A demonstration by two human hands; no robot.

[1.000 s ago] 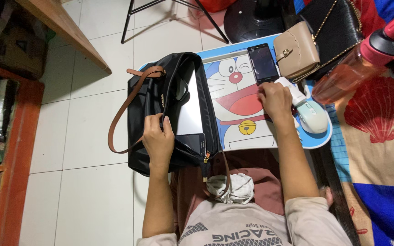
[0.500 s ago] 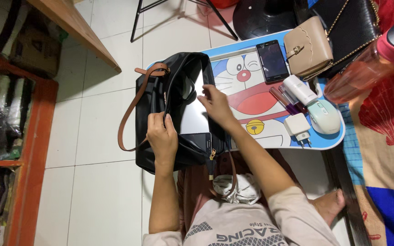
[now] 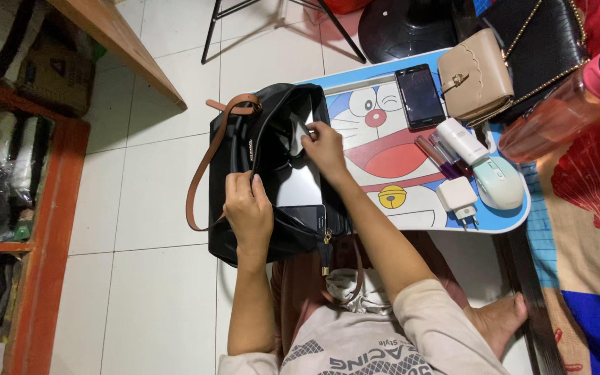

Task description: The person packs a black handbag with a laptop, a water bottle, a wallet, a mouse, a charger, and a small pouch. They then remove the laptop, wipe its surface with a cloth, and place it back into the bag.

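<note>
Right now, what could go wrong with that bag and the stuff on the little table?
The black bag hangs partly off the table, held open by the left hand; it could slip if released. The right hand is pushing a small item into it, and may snag. The charger and mouse near the edge could be knocked off.

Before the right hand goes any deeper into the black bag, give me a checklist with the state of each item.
1. Black bag mouth open: ok.
2. Left hand gripping the bag's near rim: ok.
3. Right hand holding a small pale item at the opening: ok; what it is, cannot tell.
4. Silver laptop seated inside the bag: ok.
5. Brown strap hanging outside the opening: ok.
6. Free room beside the laptop: cannot tell.
</note>
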